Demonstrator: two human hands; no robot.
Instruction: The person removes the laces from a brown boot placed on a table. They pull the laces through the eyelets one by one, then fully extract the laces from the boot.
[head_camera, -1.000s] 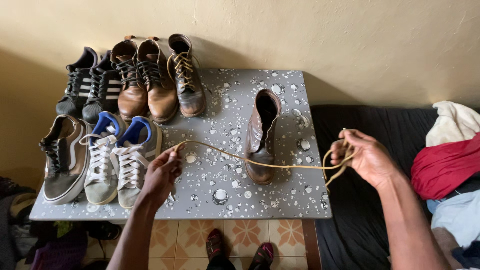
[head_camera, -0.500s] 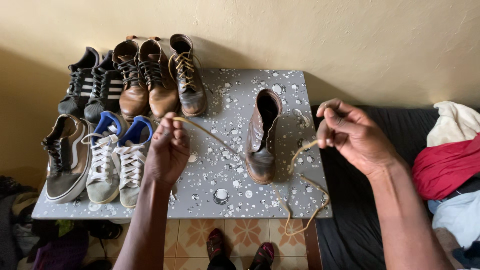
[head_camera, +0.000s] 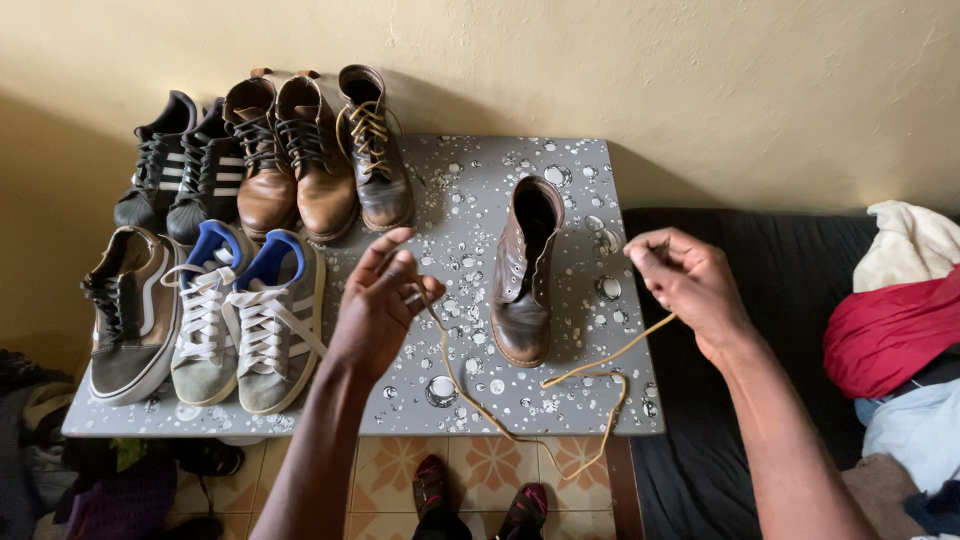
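Holding tan lace (head_camera: 520, 425) (slack), left hand (head_camera: 380, 305), right hand (head_camera: 690, 285), unlaced boot (head_camera: 525, 270) between.

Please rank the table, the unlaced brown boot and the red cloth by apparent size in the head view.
1. table
2. red cloth
3. unlaced brown boot, though it looks close to the cloth, which the frame edge cuts off.

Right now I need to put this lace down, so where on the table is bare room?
Free: the table strip behind the lone unlaced boot, and its right edge. The lace, held by left hand and right hand, crosses the front edge. Crowded: the left half, packed with sneakers and laced boots.
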